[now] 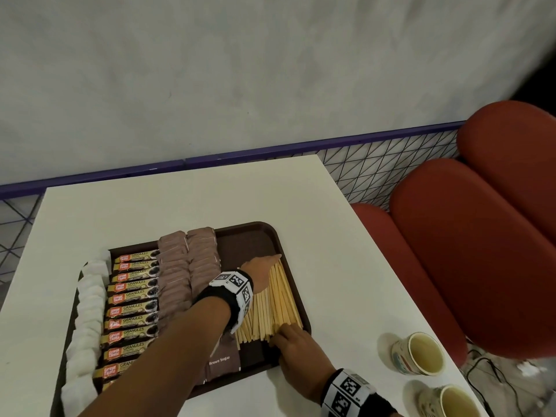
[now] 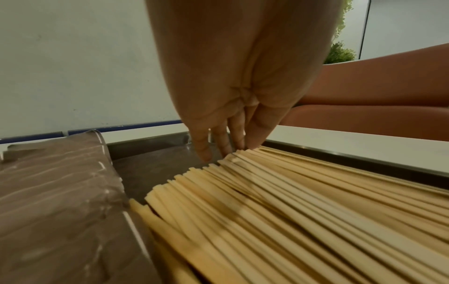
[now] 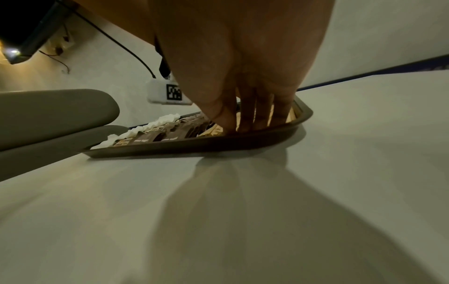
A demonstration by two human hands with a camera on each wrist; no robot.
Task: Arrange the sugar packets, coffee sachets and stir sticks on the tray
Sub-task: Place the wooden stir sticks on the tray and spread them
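Fingers [image 1: 272,258] bracket stir sticks [image 1: 276,305]; forearm [image 1: 168,350] hides brown sugar packets [image 1: 222,364].

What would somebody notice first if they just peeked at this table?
Probably the fan of wooden stir sticks on the right side of the brown tray, squeezed between the left hand at their far ends and the right hand at their near ends. Next, the neat column of orange coffee sachets on the tray's left.

The coffee sachets [image 1: 132,305] read "GRANULES"; a brown packet [image 1: 222,361] near the tray's front reads "Brown Sugar".
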